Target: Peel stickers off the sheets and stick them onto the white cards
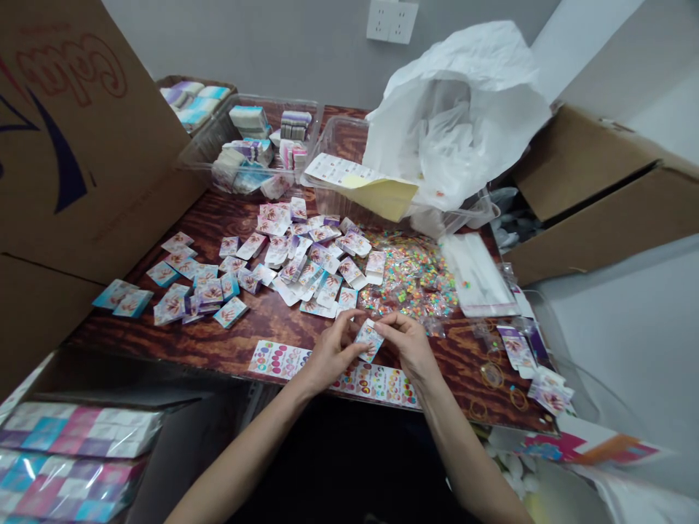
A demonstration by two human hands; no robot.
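Note:
My left hand and my right hand meet over the front of the dark wooden table. Their fingertips pinch a small printed card from either side. Just below my hands, sheets of colourful stickers lie along the table's front edge, partly under my left wrist. Many loose printed cards are scattered beyond my hands, some overlapping. To the right of them lies a clear bag of multicoloured confetti-like pieces.
Clear plastic tubs holding card stacks stand at the back, beside a crumpled white plastic bag. Rubber bands lie at the right. Cardboard boxes rise on both sides, and wrapped packs sit at the lower left.

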